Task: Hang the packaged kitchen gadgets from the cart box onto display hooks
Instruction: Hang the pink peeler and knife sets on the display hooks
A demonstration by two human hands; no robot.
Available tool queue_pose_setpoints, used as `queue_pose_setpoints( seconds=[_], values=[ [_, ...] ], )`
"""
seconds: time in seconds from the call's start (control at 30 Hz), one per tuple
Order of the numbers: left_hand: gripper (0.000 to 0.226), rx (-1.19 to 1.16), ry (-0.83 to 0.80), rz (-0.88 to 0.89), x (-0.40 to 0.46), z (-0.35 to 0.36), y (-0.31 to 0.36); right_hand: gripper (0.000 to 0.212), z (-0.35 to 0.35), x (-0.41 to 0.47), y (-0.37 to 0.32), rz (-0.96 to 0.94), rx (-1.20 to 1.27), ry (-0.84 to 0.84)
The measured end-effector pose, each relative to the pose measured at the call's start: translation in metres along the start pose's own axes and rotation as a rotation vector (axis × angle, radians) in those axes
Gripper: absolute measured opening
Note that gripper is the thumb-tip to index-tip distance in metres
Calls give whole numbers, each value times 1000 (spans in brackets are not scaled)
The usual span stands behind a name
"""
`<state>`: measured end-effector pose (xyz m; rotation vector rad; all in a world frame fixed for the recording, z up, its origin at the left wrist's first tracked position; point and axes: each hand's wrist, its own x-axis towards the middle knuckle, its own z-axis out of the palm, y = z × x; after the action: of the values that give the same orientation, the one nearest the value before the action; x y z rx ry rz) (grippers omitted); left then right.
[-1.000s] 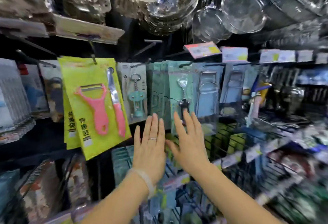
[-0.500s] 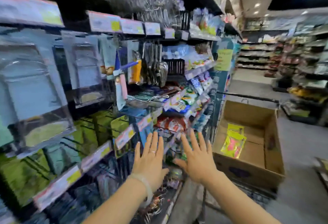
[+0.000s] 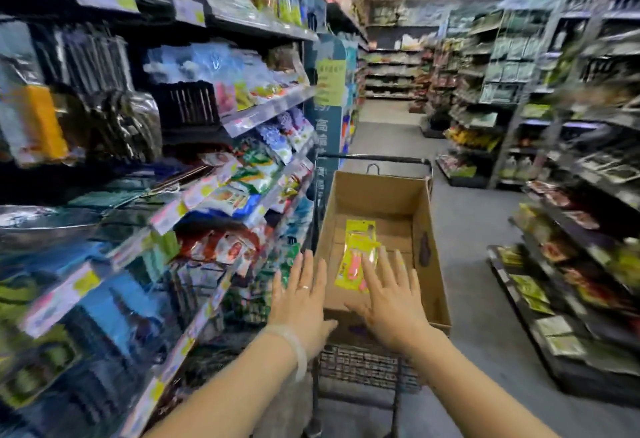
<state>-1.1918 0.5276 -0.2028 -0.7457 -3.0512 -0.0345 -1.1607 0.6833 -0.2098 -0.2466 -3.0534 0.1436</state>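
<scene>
An open cardboard box (image 3: 427, 264) sits on a wire cart (image 3: 363, 365) in the aisle ahead of me. On its floor lie yellow-green packaged gadgets (image 3: 356, 254) with pink tools inside. My left hand (image 3: 303, 302) hovers flat at the box's near left corner, fingers spread, a ring on one finger and a pale bangle on the wrist. Over the box's near edge my right hand (image 3: 388, 302) is spread open just short of the packages. Neither hand holds anything.
Shelves of packaged goods (image 3: 221, 195) run close along my left, with price rails jutting toward the cart. More shelving (image 3: 571, 229) lines the right side. Grey aisle floor (image 3: 471, 229) runs between the cart and the right shelves. The view is motion-blurred.
My view has swung right from the hook display of peelers and corkscrews to the cart box. Both empty hands have travelled with it and now hover at the box.
</scene>
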Motion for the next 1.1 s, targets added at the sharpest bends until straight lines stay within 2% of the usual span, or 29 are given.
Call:
queue_pose_setpoints(
  seconds=[0.17, 0.43, 0.63, 0.77, 0.97, 1.03, 1.1],
  values=[
    [89, -39, -42, 56, 83, 30, 9, 80, 27, 60, 41, 83, -4, -36],
    [91, -102, -77, 83, 241, 59, -8, 78, 64, 205, 80, 181, 32, -72],
    [93, -116, -102, 81, 313, 95, -10, 81, 121, 273, 105, 268, 118, -156],
    [112, -104, 79, 114, 356, 121, -9, 89, 172, 308, 124, 368, 259, -211],
    [122, -134, 134, 82, 409, 157, -18, 118, 244, 371, 136, 489, 405, -302],
    [118, -141, 161, 84, 422, 162, -20, 126, 260, 390, 138, 576, 413, -313],
    [103, -205, 220, 91, 430, 164, -21, 127, 274, 405, 139, 687, 422, -310]
  ],
)
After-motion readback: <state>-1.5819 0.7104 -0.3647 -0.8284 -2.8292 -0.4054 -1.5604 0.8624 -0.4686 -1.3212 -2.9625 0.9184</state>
